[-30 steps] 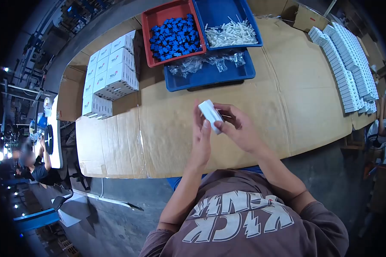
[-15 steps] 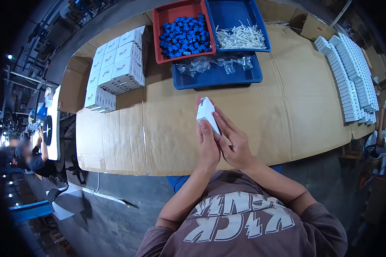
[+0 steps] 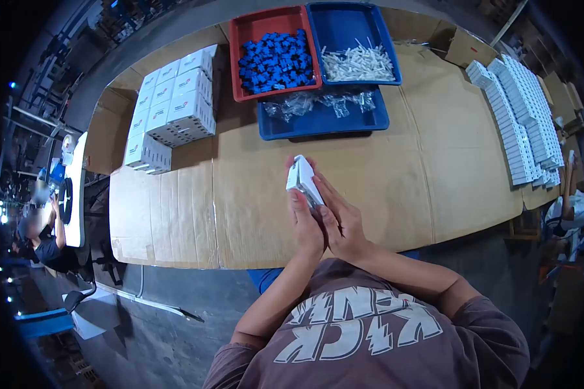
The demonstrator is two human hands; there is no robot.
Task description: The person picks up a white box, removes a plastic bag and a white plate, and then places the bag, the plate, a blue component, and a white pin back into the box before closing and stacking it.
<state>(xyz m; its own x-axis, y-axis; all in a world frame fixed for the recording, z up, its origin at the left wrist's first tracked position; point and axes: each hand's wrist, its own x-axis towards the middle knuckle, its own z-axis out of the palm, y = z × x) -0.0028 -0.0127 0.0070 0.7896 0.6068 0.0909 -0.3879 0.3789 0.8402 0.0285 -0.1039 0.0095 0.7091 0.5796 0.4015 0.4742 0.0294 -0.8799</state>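
Between both palms, above the near middle of the cardboard-covered table [image 3: 266, 220], is a small white box [image 3: 303, 178], tilted. My left hand [image 3: 304, 217] grips its left side, with the thumb on the near face. My right hand [image 3: 341, 223] presses along the right side, fingers stretched forward on the box. Part of the box is hidden by the fingers. Beyond the hands lies a blue tray [image 3: 324, 127] with clear plastic bags [image 3: 344, 98].
A red tray [image 3: 239, 32] holds blue parts; a blue tray [image 3: 384, 32] beside it holds white plastic pieces. White boxes [image 3: 175, 97] are stacked at left, and rows of small white boxes [image 3: 519, 117] stand at right. Other people [image 3: 45, 240] sit at far left and far right.
The box has tilted in my hands, so more of its left face shows, and both hands appear slightly further left and lower. The whole view has shifted a little.
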